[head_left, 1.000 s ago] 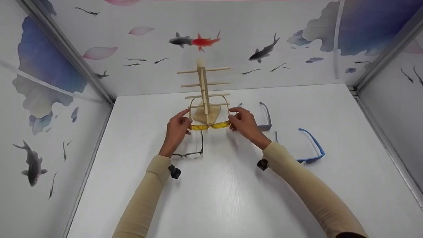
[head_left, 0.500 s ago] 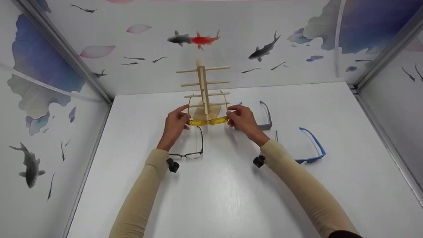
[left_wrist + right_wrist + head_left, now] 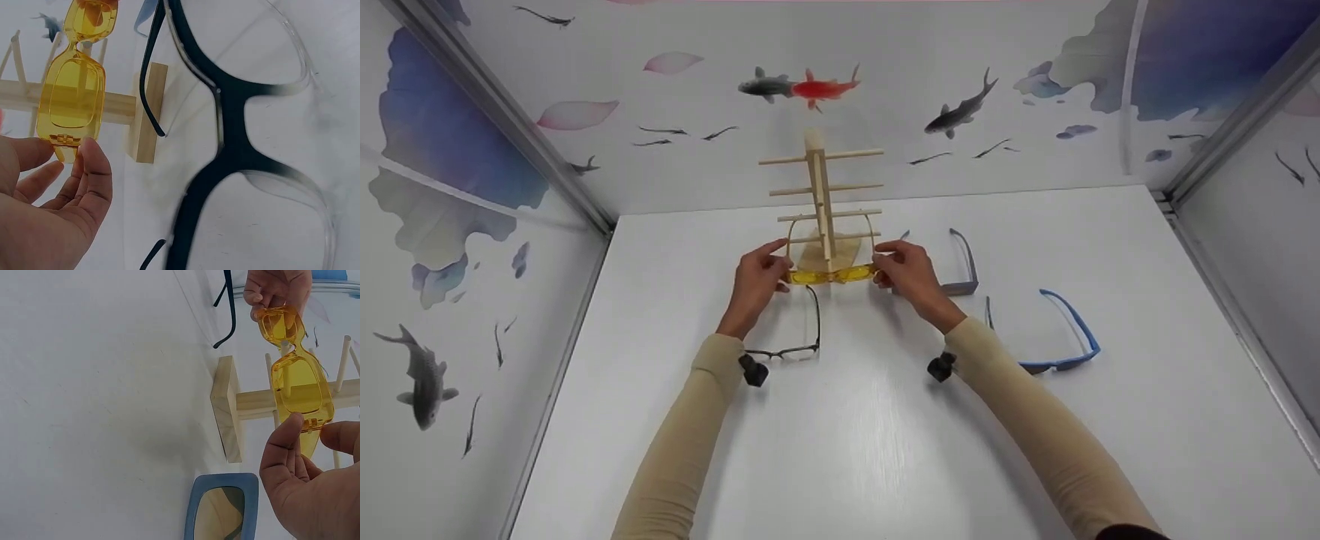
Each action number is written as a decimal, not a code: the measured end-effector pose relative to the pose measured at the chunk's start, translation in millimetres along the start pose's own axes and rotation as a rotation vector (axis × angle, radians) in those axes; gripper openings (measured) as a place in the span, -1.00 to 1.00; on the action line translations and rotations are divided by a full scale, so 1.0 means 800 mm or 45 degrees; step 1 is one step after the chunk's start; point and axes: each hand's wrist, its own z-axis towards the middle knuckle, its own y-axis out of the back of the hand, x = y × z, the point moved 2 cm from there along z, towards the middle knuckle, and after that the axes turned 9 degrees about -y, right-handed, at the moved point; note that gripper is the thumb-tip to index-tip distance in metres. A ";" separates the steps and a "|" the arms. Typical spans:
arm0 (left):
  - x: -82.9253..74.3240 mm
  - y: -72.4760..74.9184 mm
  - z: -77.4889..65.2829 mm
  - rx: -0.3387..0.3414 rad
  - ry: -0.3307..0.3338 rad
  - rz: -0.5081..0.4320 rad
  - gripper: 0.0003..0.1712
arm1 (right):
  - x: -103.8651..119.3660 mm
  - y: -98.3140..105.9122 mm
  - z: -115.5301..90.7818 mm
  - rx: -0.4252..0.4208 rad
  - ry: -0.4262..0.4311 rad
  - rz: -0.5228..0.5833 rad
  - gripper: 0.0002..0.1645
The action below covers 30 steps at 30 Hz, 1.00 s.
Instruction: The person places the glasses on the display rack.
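Observation:
Yellow translucent glasses (image 3: 853, 274) are held at both ends, in front of a wooden display stand (image 3: 820, 202) with several crossbars. My left hand (image 3: 757, 285) pinches the left hinge corner; my right hand (image 3: 911, 277) pinches the right one. In the head view the temples reach back past the stand's lower rods, one on each side of the post. Both wrist views show the lenses (image 3: 73, 93) across the post near the lowest pegs, above the wooden base (image 3: 226, 410). Fingertips sit right at the hinges (image 3: 310, 424).
Black half-rim glasses (image 3: 784, 351) lie below my left hand. Grey-blue glasses (image 3: 961, 287) lie behind my right hand, and blue glasses (image 3: 1065, 365) further right. The white table (image 3: 847, 450) meets printed panels (image 3: 885, 45) at the back and sides.
Both hands have moved the yellow glasses slightly back toward the stand over the last second, mostly in its first half. The other glasses stay where they were.

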 end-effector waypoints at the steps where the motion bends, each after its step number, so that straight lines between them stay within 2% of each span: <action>1: 0.000 0.000 0.000 0.000 0.003 -0.003 -0.45 | 0.000 -0.001 0.001 -0.001 0.000 0.006 -0.50; 9: 0.003 0.001 0.002 -0.003 0.048 0.032 -0.48 | -0.003 -0.003 0.004 0.015 -0.004 0.047 -0.49; 20: 0.005 0.002 0.005 0.008 0.045 0.027 -0.49 | -0.004 -0.003 0.005 0.021 -0.023 0.041 -0.50; 30: 0.003 0.015 -0.009 0.051 0.086 0.097 -0.49 | -0.002 0.010 -0.009 -0.028 0.022 -0.155 -0.56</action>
